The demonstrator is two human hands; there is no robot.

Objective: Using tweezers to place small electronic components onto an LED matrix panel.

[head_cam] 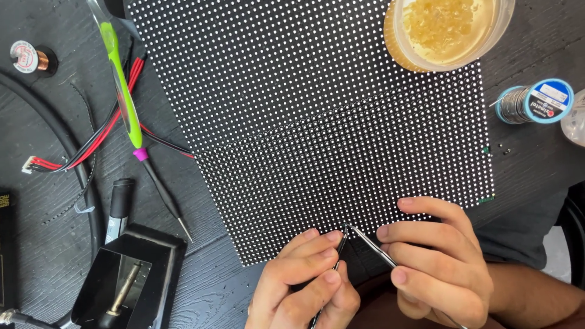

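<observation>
Nearest me: left hand [308, 277] and right hand [436, 262], both low in the frame at the near edge of the panel. Left grip is closed around a thin dark probe [337, 259]; right grip is closed around slim metal tweezers [373, 247]. The two tips meet at one spot on the near edge of the black LED matrix panel [317, 109], which lies flat on the dark worktop [231, 292].

Progress, as I judge it: work is mid-way on a single point at the panel edge; I see no gap or finished repair, the dots are too small to tell.

Outward, left: a soldering iron stand [131, 277], a green-handled iron [125, 91] lying across red and black wires [91, 143], and a small copper wire spool [30, 59].

Containers: a round clear tub [451, 30] rests on the panel's far corner, holding amber, crumbly material, likely flux. Beside it, a blue solder reel [536, 100].
</observation>
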